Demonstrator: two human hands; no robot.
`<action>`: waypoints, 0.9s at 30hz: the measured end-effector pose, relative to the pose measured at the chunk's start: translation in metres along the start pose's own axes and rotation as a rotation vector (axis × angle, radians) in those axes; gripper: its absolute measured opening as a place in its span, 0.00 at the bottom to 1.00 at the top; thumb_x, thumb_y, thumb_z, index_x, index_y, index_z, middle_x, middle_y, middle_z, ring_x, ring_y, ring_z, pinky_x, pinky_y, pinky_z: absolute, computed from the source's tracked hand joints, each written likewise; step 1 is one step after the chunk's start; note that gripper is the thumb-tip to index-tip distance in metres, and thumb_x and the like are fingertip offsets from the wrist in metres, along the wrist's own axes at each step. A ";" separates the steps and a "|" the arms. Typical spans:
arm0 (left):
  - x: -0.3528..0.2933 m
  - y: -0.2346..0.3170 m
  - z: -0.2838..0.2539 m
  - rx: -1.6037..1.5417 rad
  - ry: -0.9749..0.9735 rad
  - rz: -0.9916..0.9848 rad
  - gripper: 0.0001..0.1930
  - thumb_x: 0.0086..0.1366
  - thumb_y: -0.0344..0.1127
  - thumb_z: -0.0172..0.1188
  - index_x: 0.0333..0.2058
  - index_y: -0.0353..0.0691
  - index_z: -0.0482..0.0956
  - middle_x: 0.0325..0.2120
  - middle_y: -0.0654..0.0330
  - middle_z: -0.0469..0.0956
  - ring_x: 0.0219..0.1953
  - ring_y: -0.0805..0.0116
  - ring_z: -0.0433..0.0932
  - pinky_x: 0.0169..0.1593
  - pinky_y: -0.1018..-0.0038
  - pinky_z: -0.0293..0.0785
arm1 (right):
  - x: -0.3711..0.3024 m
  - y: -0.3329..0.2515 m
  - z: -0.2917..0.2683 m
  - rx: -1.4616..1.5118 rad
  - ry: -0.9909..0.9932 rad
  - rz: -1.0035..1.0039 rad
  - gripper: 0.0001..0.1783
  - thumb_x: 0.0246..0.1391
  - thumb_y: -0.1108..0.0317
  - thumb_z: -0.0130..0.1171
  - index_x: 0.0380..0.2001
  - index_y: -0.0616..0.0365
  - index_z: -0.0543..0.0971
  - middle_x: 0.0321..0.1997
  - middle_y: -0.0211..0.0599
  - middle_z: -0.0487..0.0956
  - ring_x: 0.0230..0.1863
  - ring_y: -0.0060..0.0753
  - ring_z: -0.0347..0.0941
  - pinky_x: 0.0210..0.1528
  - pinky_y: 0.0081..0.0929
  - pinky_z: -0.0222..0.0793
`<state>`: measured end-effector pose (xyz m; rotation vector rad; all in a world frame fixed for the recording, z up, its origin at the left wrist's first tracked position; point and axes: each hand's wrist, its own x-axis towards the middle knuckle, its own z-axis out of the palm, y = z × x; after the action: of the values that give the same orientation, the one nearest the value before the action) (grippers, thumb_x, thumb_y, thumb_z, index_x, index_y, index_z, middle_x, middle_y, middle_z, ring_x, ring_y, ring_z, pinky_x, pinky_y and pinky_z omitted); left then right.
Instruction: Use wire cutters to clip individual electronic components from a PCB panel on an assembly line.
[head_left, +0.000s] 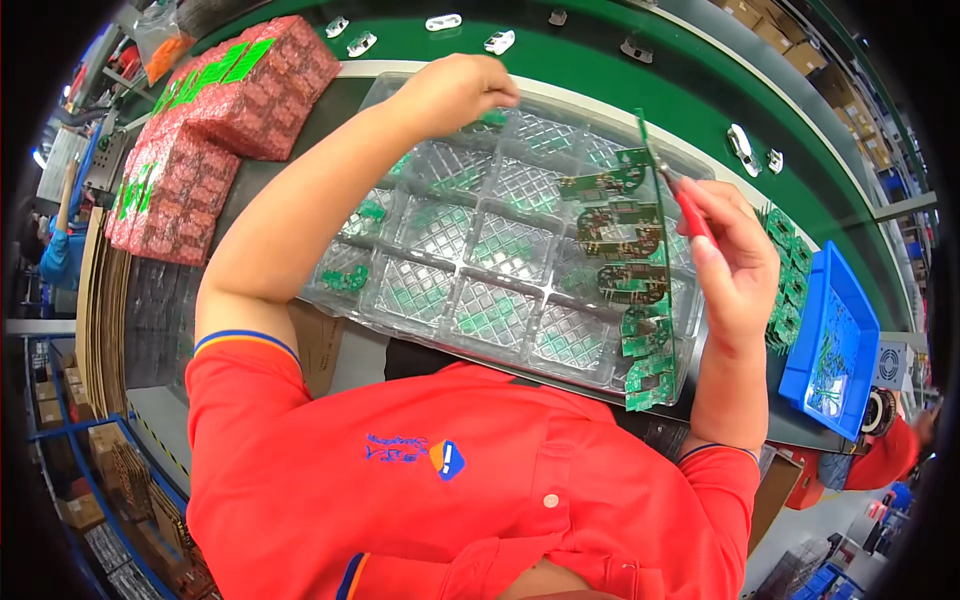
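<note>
My right hand is closed around red-handled pliers, whose dark metal tip meets the edge of a green circuit board panel. Several small boards stick out to the left from the panel's long narrow rail. Whether my fingers also bear the panel's weight, I cannot tell. Over the far left part of a clear plastic tray, my left hand has its fingers curled together; anything in them is hidden. Small green boards lie in some of the tray's square compartments, close to the left side.
Pink bubble-wrapped bundles are stacked at left. A green conveyor belt runs behind the tray, carrying several small white parts. To the right stand a stack of green panels and a blue bin holding green scraps.
</note>
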<state>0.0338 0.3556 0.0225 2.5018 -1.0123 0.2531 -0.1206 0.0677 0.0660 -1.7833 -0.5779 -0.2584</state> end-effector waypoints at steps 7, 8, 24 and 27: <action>-0.003 0.104 -0.043 -0.844 -0.118 -0.099 0.10 0.57 0.35 0.60 0.33 0.34 0.77 0.25 0.65 0.77 0.28 0.76 0.75 0.34 0.78 0.72 | 0.010 -0.009 0.016 -0.302 0.037 -0.133 0.22 0.37 0.81 0.55 0.42 0.64 0.75 0.37 0.41 0.73 0.36 0.31 0.71 0.37 0.21 0.68; -0.004 0.107 -0.043 -0.828 -0.140 -0.178 0.12 0.55 0.39 0.63 0.32 0.35 0.78 0.22 0.66 0.78 0.25 0.75 0.75 0.32 0.77 0.73 | 0.011 -0.011 0.019 -0.483 0.074 -0.288 0.23 0.35 0.81 0.56 0.41 0.64 0.76 0.37 0.42 0.73 0.35 0.34 0.72 0.36 0.23 0.68; -0.043 0.091 -0.042 -1.025 -0.243 -0.243 0.12 0.58 0.37 0.59 0.35 0.34 0.79 0.27 0.60 0.79 0.33 0.75 0.76 0.38 0.79 0.71 | -0.014 -0.025 0.027 -0.032 -0.019 0.101 0.21 0.45 0.71 0.51 0.44 0.69 0.73 0.45 0.40 0.70 0.37 0.25 0.68 0.42 0.20 0.63; -0.054 0.134 -0.051 -0.822 -0.222 -0.114 0.12 0.55 0.33 0.62 0.37 0.33 0.77 0.26 0.63 0.77 0.29 0.79 0.74 0.36 0.81 0.72 | -0.017 -0.028 0.036 -0.039 -0.001 0.100 0.20 0.46 0.73 0.50 0.45 0.69 0.73 0.45 0.40 0.69 0.38 0.26 0.68 0.43 0.20 0.63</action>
<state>-0.0982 0.3258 0.0931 1.8328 -0.8181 -0.4104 -0.1533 0.1026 0.0711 -1.8444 -0.4859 -0.2010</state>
